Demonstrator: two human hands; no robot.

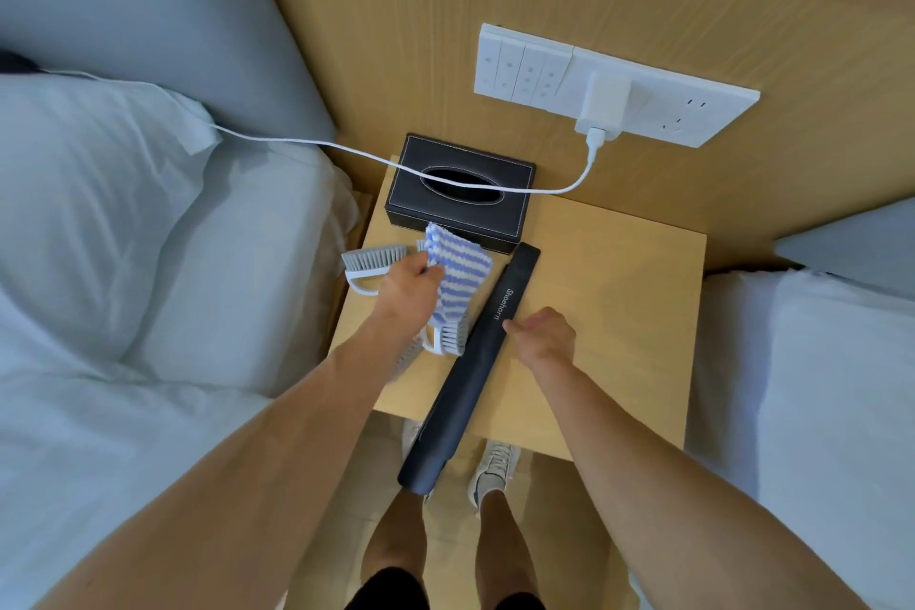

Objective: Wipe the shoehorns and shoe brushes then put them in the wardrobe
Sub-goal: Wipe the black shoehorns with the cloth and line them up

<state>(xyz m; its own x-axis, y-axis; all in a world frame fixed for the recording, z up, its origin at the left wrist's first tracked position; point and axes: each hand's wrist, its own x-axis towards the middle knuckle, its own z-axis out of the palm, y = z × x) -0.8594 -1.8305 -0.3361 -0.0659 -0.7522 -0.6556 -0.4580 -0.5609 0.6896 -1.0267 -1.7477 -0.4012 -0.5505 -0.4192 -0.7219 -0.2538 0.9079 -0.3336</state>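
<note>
One shoehorn [475, 362], two brushes [369, 265], one cloth [458, 275].

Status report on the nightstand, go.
Left hand grips striped cloth. Right hand touches shoehorn, overhanging nightstand. Brushes unwiped. Nothing blocking.

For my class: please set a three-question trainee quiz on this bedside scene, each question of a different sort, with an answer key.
1. True or false: the left hand grips the striped cloth.
2. Multiple choice: the far end of the dark shoehorn lies beside which thing? A) the pillow B) the black tissue box C) the wall charger
3. Fill in: the white cable runs from the charger across the top of the ______.

Key: 1 true. 2 B. 3 tissue box. Note also that the right hand touches the shoehorn with a finger, and a grey brush lies at the bedside table's left edge.
</note>
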